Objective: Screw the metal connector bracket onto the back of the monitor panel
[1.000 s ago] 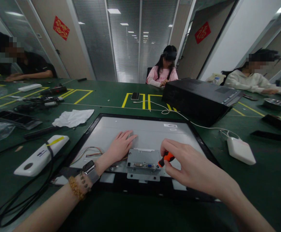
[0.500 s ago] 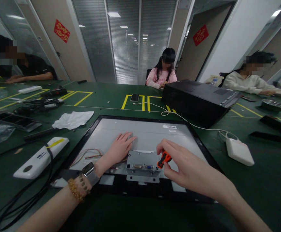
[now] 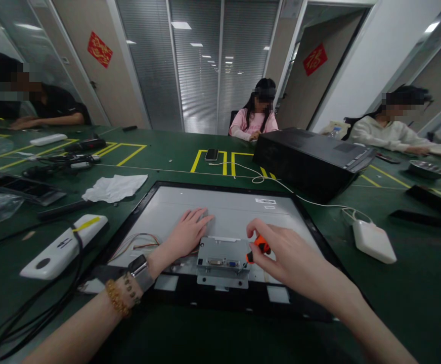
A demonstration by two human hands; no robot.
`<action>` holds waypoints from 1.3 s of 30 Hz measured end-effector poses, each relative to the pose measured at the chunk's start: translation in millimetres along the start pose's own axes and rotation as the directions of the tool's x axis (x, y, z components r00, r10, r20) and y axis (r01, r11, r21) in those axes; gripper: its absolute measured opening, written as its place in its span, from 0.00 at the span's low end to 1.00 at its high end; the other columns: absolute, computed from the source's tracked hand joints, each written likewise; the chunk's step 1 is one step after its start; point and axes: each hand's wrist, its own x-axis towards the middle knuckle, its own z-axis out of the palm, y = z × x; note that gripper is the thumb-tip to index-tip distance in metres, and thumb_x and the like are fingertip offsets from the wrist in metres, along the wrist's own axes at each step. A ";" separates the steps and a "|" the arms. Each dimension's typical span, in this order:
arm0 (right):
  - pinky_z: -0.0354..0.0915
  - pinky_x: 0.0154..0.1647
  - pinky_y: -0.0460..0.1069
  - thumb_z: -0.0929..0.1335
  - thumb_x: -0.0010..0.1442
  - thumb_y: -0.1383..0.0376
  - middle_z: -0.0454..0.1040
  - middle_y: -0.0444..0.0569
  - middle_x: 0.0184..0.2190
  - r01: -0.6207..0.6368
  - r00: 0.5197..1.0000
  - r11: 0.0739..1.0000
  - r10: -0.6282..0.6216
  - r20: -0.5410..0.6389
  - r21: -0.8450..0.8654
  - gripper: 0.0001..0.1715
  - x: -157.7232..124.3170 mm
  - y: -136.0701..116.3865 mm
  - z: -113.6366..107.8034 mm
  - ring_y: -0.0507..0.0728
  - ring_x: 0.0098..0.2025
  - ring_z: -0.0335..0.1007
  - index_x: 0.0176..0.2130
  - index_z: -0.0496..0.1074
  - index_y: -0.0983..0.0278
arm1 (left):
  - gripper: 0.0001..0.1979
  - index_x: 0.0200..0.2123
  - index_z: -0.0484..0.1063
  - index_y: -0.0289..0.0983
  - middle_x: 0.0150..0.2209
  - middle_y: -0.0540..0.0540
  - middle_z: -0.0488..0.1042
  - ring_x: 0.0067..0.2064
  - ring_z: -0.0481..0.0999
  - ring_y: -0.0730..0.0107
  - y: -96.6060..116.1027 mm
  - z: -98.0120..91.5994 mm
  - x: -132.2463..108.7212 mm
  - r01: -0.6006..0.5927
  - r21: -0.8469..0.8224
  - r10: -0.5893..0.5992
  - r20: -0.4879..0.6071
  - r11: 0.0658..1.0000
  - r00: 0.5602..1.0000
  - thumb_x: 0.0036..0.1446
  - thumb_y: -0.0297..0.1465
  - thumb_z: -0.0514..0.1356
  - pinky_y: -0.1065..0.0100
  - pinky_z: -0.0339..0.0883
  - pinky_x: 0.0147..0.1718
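Observation:
A display panel [image 3: 239,202] with a black frame lies face down before me, its grey metal back upward. Near its close edge sits a metal bracket box [image 3: 222,250] with video ports facing me. My left hand [image 3: 190,230] rests flat on the panel's back, fingers spread, just left of the box. In my right hand [image 3: 281,247] is a small orange and black screwdriver [image 3: 262,244], pinched between thumb and fingers. Its tip reaches down toward the box's port side, by the blue port; whether it touches a screw I cannot tell. Thin wires [image 3: 140,240] lie left of my left hand.
Left of the panel are a white plastic part [image 3: 63,247], black cables [image 3: 34,308] and a crumpled tissue [image 3: 115,188]. A large black case [image 3: 311,162] stands behind, right. A white adapter [image 3: 374,241] lies at right. Several people sit around the green table.
My right thumb and fingers have shifted slightly around the screwdriver handle. My left hand stays in place on the panel, and the view has moved very little.

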 end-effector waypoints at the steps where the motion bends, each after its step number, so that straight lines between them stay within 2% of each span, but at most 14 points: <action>1: 0.61 0.34 0.51 0.63 0.63 0.69 0.74 0.45 0.31 0.001 1.000 1.000 -0.001 0.000 0.030 0.06 -1.3 -1.8 -1.4 0.58 0.34 0.72 0.43 0.62 0.61 | 0.20 0.62 0.61 0.42 0.63 0.41 0.62 0.64 0.61 0.57 -0.1 0.3 0.0 -0.001 0.002 0.001 -0.001 1.000 1.000 0.68 0.28 0.48 0.50 0.55 0.61; 7: 0.61 0.34 0.50 0.64 0.62 0.70 0.73 0.45 0.33 0.044 0.999 0.998 -0.043 -0.019 0.053 0.05 -3.8 -6.8 -0.8 0.56 0.34 0.70 0.37 0.62 0.61 | 0.20 0.61 0.62 0.42 0.63 0.41 0.62 0.64 0.61 0.58 0.4 0.7 0.3 0.010 0.008 -0.010 -0.001 1.000 1.000 0.67 0.27 0.49 0.50 0.55 0.62; 10: 0.57 0.29 0.49 0.63 0.65 0.65 0.74 0.45 0.28 0.027 0.998 1.000 -0.027 -0.047 -0.011 0.04 0.1 -2.9 4.1 0.56 0.29 0.70 0.36 0.62 0.61 | 0.20 0.61 0.62 0.42 0.63 0.40 0.62 0.64 0.61 0.58 0.9 0.2 -0.1 0.009 0.003 -0.009 -0.004 1.000 1.000 0.68 0.27 0.48 0.51 0.55 0.62; 14: 0.49 0.22 0.49 0.60 0.68 0.58 0.73 0.44 0.19 0.016 0.992 0.990 -0.034 -0.123 -0.139 0.12 5.3 4.3 8.6 0.56 0.19 0.68 0.35 0.63 0.62 | 0.20 0.61 0.62 0.42 0.64 0.40 0.61 0.64 0.60 0.58 2.4 -2.0 -0.7 0.012 -0.005 -0.012 -0.003 1.000 1.000 0.69 0.28 0.47 0.51 0.54 0.62; 21: 0.47 0.21 0.49 0.59 0.66 0.65 0.73 0.45 0.18 0.089 0.983 0.985 -0.111 -0.149 -0.147 0.09 4.9 2.3 5.9 0.55 0.18 0.69 0.33 0.62 0.61 | 0.20 0.62 0.62 0.40 0.63 0.39 0.61 0.64 0.60 0.58 8.2 -12.7 0.4 0.026 -0.019 -0.025 0.046 0.999 0.999 0.68 0.27 0.48 0.51 0.53 0.62; 28: 0.50 0.22 0.49 0.59 0.65 0.64 0.74 0.47 0.21 0.072 0.986 0.984 -0.095 -0.137 -0.162 0.08 5.2 4.8 9.9 0.57 0.20 0.70 0.34 0.62 0.61 | 0.21 0.62 0.61 0.40 0.64 0.38 0.61 0.65 0.59 0.57 7.8 -11.1 0.1 0.015 0.006 -0.015 0.061 1.000 0.998 0.68 0.26 0.48 0.51 0.53 0.62; 33: 0.57 0.27 0.49 0.62 0.62 0.67 0.74 0.46 0.27 0.077 0.992 0.997 -0.079 -0.096 -0.021 0.02 2.1 -1.4 5.0 0.55 0.26 0.70 0.38 0.64 0.62 | 0.21 0.62 0.61 0.39 0.63 0.37 0.61 0.65 0.59 0.56 6.3 -6.3 0.7 -0.001 0.040 0.000 0.042 0.999 0.999 0.67 0.26 0.48 0.50 0.54 0.61; 36: 0.61 0.33 0.49 0.63 0.60 0.70 0.74 0.45 0.31 0.086 0.995 0.991 -0.080 -0.063 0.104 0.05 -0.4 -6.9 -0.7 0.54 0.32 0.70 0.37 0.65 0.61 | 0.21 0.61 0.61 0.39 0.63 0.37 0.61 0.65 0.59 0.56 6.4 -6.0 1.1 -0.005 0.047 0.003 0.048 0.999 0.999 0.67 0.26 0.48 0.50 0.54 0.61; 39: 0.61 0.33 0.49 0.62 0.64 0.67 0.74 0.45 0.30 0.065 0.998 0.990 -0.062 -0.030 0.122 0.06 -1.2 -8.4 -3.1 0.54 0.31 0.69 0.35 0.66 0.61 | 0.21 0.62 0.60 0.40 0.64 0.38 0.61 0.64 0.60 0.57 5.6 -5.2 0.8 0.001 0.036 -0.003 0.037 0.999 0.999 0.67 0.26 0.47 0.50 0.53 0.62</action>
